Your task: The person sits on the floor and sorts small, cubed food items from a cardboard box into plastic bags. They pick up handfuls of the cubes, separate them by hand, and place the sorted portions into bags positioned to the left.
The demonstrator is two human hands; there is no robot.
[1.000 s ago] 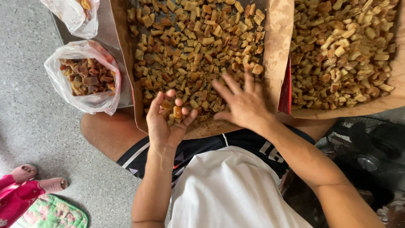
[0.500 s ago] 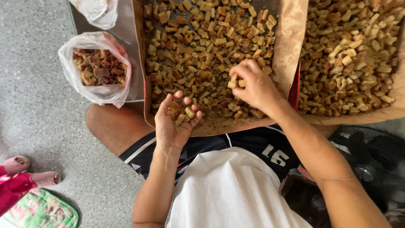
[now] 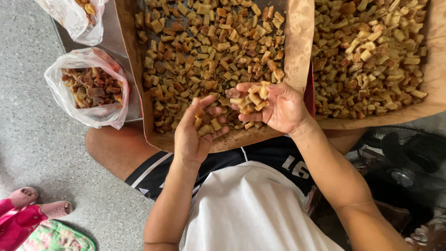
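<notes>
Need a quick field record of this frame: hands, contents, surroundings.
left hand: palm up, cupped, holding a few fried cubes
right hand: palm up, cupped, holding a heap of cubes
near tray: paper-lined, spread with browned cubes
second tray: to the right, same cubes
plastic bag: left of tray, open, darker pieces
floor: grey speckled

small golden-brown fried chunks (image 3: 253, 98) sit heaped in the cupped right hand (image 3: 278, 108) at mid frame. a few more chunks (image 3: 208, 123) lie in the open left hand (image 3: 197, 135), just beside it.
</notes>
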